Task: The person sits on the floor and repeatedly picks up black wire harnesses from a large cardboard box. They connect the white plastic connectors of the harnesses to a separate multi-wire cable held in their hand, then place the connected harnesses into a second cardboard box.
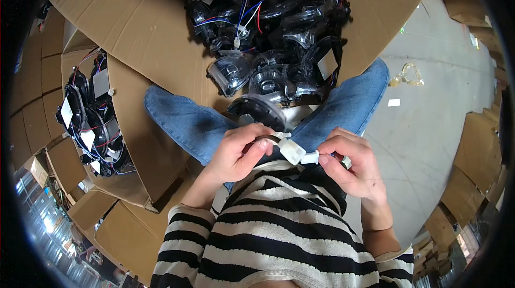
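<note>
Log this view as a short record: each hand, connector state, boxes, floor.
left hand: pinches dark, thin cable near blocky white plastic connector
right hand: pinches slim white plastic connector at its wire end
connector state: ends meet; full mating can't be told
front box: large brown cardboard box, black-and-clear plastic parts inside
left box: smaller brown cardboard box, black wired parts inside
floor: grey, with white rectangular slip at right

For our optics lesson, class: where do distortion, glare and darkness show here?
Head view: corners fall to black; stacked boxes curve along the left rim; bright glare at lower left; highlights dot glossy housings; larger white connector looks fairly sharp.
</note>
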A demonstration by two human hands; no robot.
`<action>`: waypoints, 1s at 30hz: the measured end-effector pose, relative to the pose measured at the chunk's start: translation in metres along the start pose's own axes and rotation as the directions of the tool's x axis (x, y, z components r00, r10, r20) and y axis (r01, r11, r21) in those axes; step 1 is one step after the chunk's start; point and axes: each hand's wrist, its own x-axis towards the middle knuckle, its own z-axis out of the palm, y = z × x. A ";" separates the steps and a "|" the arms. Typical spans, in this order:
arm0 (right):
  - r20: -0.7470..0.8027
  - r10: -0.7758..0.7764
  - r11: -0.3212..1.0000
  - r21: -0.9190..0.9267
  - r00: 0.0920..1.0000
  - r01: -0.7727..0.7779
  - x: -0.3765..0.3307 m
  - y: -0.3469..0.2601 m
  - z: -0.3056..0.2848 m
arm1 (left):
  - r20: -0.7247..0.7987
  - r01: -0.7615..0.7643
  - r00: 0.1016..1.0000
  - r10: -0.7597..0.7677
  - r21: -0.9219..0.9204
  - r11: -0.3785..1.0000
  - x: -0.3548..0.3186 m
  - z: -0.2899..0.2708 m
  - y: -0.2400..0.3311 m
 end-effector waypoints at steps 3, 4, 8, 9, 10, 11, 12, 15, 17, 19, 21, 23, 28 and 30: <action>0.005 -0.001 1.000 0.003 1.000 0.001 0.000 0.001 0.001 | -0.033 0.043 0.998 -0.044 -0.014 0.999 -0.001 0.000 0.003; 0.007 0.001 1.000 0.007 1.000 -0.001 0.000 0.000 0.001 | -0.043 0.011 0.999 -0.010 0.022 1.000 0.000 0.001 0.002; 0.027 0.120 0.976 0.179 0.992 -0.123 -0.004 -0.001 0.009 | -0.110 -0.099 0.987 0.120 0.179 0.979 -0.001 0.005 -0.002; 0.005 0.122 0.965 0.232 0.993 -0.119 -0.005 0.003 0.015 | -0.128 -0.127 0.979 0.158 0.218 0.968 0.000 0.006 -0.002; -0.017 0.124 0.952 0.282 0.992 -0.115 -0.005 0.005 0.019 | -0.142 -0.155 0.970 0.197 0.259 0.953 0.001 0.008 -0.002; -0.017 0.137 0.948 0.293 0.990 -0.126 -0.005 0.004 0.020 | -0.153 -0.182 0.960 0.236 0.300 0.936 0.003 0.009 -0.001; -0.017 0.149 0.943 0.304 0.989 -0.137 -0.004 0.004 0.021 | -0.163 -0.208 0.947 0.275 0.340 0.917 0.004 0.010 0.000; -0.055 0.191 0.935 0.313 0.980 -0.165 -0.002 0.003 0.026 | -0.142 -0.279 0.917 0.373 0.440 0.854 0.007 0.012 0.001; -0.102 0.227 0.946 0.257 0.969 -0.195 -0.001 0.001 0.028 | -0.185 -0.295 0.879 0.440 0.514 0.805 0.006 0.012 -0.003; -0.162 0.262 0.960 0.145 0.951 -0.240 -0.001 -0.002 0.028 | -0.167 -0.318 0.855 0.491 0.578 0.751 0.007 0.011 -0.004; -0.162 0.248 0.961 0.163 0.955 -0.222 -0.002 0.004 0.032 | -0.091 -0.358 0.849 0.521 0.626 0.693 0.008 0.009 -0.003; -0.171 0.245 0.962 0.163 0.954 -0.218 -0.002 0.006 0.034 | -0.077 -0.370 0.845 0.530 0.632 0.681 0.009 0.009 -0.005; -0.187 0.235 0.972 0.067 0.954 -0.226 0.000 0.010 0.022 | -0.032 -0.285 0.932 0.361 0.548 0.786 0.007 0.007 -0.008; -0.188 0.251 0.967 0.095 0.950 -0.236 -0.004 0.013 0.010 | -0.057 -0.163 0.978 0.202 0.396 0.904 0.000 0.006 -0.012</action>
